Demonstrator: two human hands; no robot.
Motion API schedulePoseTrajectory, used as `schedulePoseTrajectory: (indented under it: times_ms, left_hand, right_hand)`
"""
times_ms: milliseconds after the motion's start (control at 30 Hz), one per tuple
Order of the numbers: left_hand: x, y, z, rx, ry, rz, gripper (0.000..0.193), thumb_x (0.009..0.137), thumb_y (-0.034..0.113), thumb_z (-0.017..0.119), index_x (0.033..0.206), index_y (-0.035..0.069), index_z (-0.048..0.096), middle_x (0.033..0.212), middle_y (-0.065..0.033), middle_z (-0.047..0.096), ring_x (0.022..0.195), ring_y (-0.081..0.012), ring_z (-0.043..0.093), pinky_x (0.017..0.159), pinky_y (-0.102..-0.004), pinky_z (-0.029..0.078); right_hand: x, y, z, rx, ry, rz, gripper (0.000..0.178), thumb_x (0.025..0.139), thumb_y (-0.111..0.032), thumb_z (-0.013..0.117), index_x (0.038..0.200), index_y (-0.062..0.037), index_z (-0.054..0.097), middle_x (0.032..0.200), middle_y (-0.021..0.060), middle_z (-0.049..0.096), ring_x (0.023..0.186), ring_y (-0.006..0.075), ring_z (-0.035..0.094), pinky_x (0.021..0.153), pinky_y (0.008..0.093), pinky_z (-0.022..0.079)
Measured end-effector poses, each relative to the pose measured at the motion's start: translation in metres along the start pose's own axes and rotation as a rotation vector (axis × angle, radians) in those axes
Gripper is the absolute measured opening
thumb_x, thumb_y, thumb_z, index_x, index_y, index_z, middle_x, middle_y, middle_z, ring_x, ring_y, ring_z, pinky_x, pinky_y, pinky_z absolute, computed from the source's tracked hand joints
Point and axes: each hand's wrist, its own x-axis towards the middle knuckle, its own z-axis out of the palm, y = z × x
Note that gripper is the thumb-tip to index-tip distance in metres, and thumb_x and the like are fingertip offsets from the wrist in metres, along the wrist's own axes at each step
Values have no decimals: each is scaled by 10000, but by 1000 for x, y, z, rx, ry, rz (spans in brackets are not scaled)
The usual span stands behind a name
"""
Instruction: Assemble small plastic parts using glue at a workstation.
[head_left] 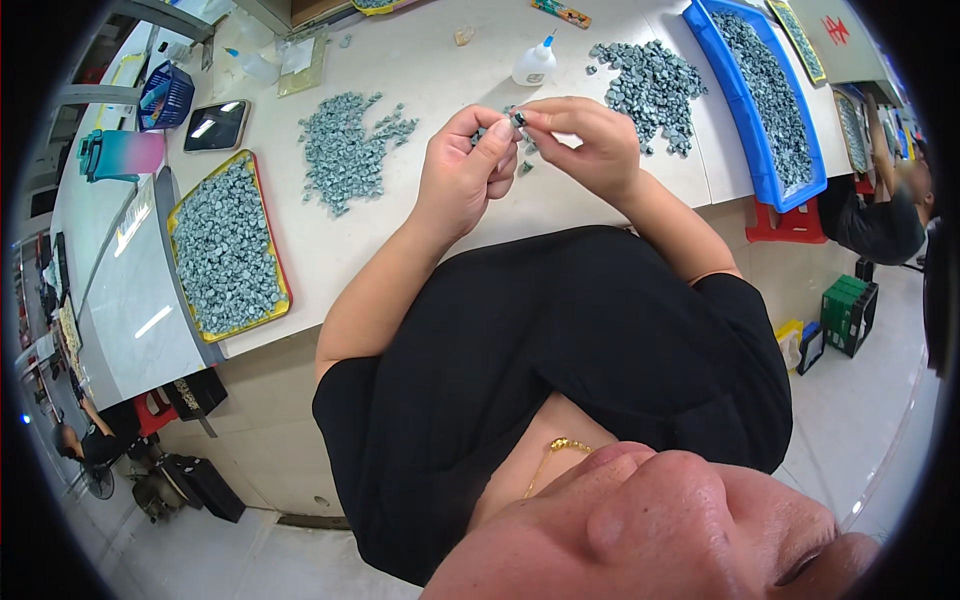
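Note:
Above the white table, both my hands meet fingertip to fingertip. My left hand (463, 172) is closed, its thumb and forefinger pinching at a small dark green stone piece (518, 118). From the other side, my right hand (597, 148) pinches the same piece; its exact shape is mostly hidden by the fingertips. A few loose stones lie on the table just below my fingers. To the left spreads a pile of pale grey-green stones (345, 150). A darker pile of stones (650, 90) lies to the right. Beyond my hands stands a white squeeze bottle (534, 66) with a blue needle tip.
A yellow tray (284, 268) full of stones sits at the left front edge. A long blue bin (745, 125) of stones flanks the right. Around the far left are a phone (217, 126), a teal-pink cup (125, 155) and a blue basket (165, 97). Other people sit at both sides.

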Motion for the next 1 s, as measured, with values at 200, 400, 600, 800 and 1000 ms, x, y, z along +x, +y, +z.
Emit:
schedulePoseTrajectory:
  times_ms: [200,400,600,800,1000]
  left_hand:
    - [-2,-1,2,74,48,35,123,962,158,528,926,40,518,667,16,421,531,-47,316,431,-203,213]
    - [-2,-2,7,157,88,62,122,969,158,515,936,41,511,665,12,436,527,-45,337,427,-207,221]
    - [-4,-3,11,223,106,82,130,975,161,503,946,34,509,658,16,439,525,-39,340,438,-208,231]
    - [-5,0,8,204,93,45,144,973,166,504,923,31,513,651,16,430,516,-40,319,436,-206,222]
    - [-4,1,9,80,75,-24,141,958,157,518,892,32,512,643,16,416,509,-43,301,422,-203,212]
  right_hand:
    - [-3,-1,2,198,0,264,238,709,56,707,928,-39,707,900,77,706,777,178,683,669,254,554]
    - [-2,-4,7,34,25,127,213,690,57,712,881,-34,699,897,75,705,774,175,680,644,251,555]
    - [-2,-10,13,-14,108,90,197,691,60,708,866,-29,690,885,78,702,759,173,674,638,254,553]
    - [-9,-2,6,182,21,232,232,713,83,690,918,-24,688,885,75,694,783,151,665,646,243,539]
    - [-13,2,9,472,32,355,236,731,93,680,946,-4,680,909,88,684,806,142,650,667,230,523]
